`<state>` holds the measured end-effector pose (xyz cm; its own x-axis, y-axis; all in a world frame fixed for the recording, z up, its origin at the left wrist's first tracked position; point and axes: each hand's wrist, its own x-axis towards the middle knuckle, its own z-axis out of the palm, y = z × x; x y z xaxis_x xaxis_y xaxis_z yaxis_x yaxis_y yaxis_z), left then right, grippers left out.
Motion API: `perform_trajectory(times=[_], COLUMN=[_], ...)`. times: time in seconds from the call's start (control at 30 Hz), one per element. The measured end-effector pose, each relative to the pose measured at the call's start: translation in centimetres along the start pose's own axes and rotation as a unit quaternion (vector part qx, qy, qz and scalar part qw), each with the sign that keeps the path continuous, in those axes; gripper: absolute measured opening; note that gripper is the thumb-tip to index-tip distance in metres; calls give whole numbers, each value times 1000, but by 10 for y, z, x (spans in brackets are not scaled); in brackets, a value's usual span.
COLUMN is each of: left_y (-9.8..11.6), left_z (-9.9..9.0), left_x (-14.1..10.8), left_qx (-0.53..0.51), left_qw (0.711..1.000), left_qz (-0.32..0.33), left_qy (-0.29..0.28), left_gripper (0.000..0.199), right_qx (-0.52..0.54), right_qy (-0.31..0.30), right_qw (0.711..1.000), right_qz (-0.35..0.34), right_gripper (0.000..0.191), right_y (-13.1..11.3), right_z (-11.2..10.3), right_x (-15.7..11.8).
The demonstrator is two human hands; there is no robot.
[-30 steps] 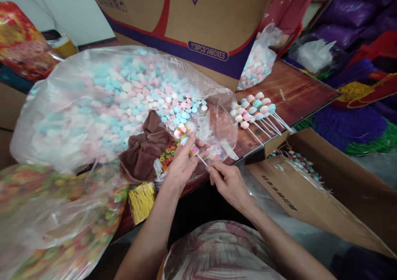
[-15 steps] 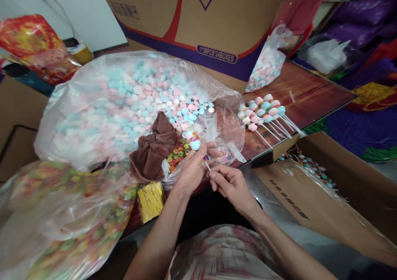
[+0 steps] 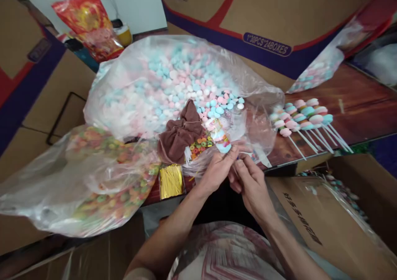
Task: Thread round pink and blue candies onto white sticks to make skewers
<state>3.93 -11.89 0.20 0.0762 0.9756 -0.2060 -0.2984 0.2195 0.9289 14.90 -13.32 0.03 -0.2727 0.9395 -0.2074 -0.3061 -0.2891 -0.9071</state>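
Observation:
My left hand (image 3: 221,168) is closed around the lower end of a candy skewer (image 3: 221,138), a stack of pink, blue and white candies in a clear wrapper. The skewer leans up and to the left. Just below, my right hand (image 3: 249,174) has its fingers pinched at the stick and the gathered wrapper end, mostly hidden behind the fingers. Close by are a brown cloth scrunchie (image 3: 178,136), colourful ring candies (image 3: 200,147) and a pack of gold twist ties (image 3: 171,181). Finished-looking candy skewers (image 3: 305,116) lie side by side on the right.
A large clear bag of pastel candies (image 3: 133,94) covers the middle of the table (image 3: 356,102). Another bag of ring candies (image 3: 114,185) lies at the left. Behind stands a big carton (image 3: 263,19). An open cardboard box (image 3: 310,214) sits at the right below the table edge.
The view has swung left, so things sit further right in it. My right hand has moved up the stick, closer to my left hand, which still holds the skewer.

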Motion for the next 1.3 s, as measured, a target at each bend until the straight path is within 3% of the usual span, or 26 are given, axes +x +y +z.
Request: perform_trajectory(times=[0.13,0.23,0.4,0.53,0.63,0.7,0.8,0.93,1.03,1.13,1.3], left_y=[2,2,2,9,20,28,35,36,34,30,25], left_z=[-3,-7,-13,-29,-51,-67,-86,-90,-87,-84,-81], left_x=[-6,-15,-27,-36,-43,-48,-56,-63,-66,-65,-60], left_qx=[-29,-122,-243,-272,-261,-236,-198,-234,-267,-261,-256], left_qw=[999,992,965,952,950,948,944,944,943,943,942], left_qz=[37,25,42,83,99,106,103,53,32,52,83], left_qy=[-13,22,90,111,143,187,244,226,197,199,200], left_gripper=[48,42,41,39,27,21,16,19,20,13,18], right_qx=[160,263,298,178,-104,-298,-482,-611,-633,-600,-480], right_qy=[-27,-62,-97,-159,-216,-212,-208,-228,-237,-249,-240], right_qw=[984,955,935,959,970,926,822,694,655,679,786], right_qz=[71,126,164,150,37,-90,-221,-306,-338,-342,-306], right_gripper=[25,28,30,26,23,20,18,20,22,23,19], right_y=[-1,-1,0,5,10,14,22,36,46,51,47], right_z=[11,17,34,45,40,34,32,39,41,38,37], right_x=[0,0,-2,3,10,13,14,16,20,22,22])
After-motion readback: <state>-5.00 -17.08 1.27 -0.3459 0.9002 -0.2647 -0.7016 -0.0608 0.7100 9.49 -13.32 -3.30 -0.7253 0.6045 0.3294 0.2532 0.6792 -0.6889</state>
